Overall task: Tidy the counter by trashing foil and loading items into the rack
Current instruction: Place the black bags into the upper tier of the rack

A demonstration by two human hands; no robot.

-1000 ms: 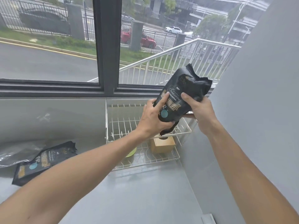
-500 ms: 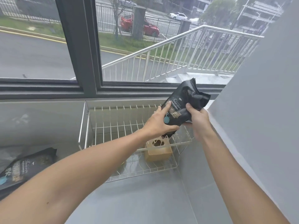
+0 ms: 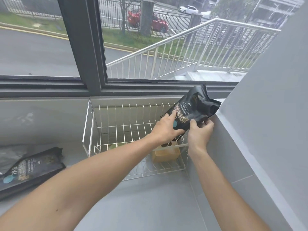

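Lowering pouch (image 3: pixel 190 112) toward rack (image 3: pixel 126 129).

Black foil pouch (image 3: pixel 191 112): gold lettering, teal dot, crumpled top, tilted right, held over the rack's right end. White wire rack (image 3: pixel 116 130): on counter below window, holding a tan box (image 3: pixel 165 153), possibly wooden. Second matching pouch (image 3: pixel 30 169): flat, far left.

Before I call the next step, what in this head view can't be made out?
- Bottom of the held black pouch: covered by the left hand and right hand, so whether it rests on the wire rack is unclear.
- Brown box: its top is hidden behind both hands.
- Green item in the rack: mostly behind the left forearm.
- Second black pouch: cut by the left edge.
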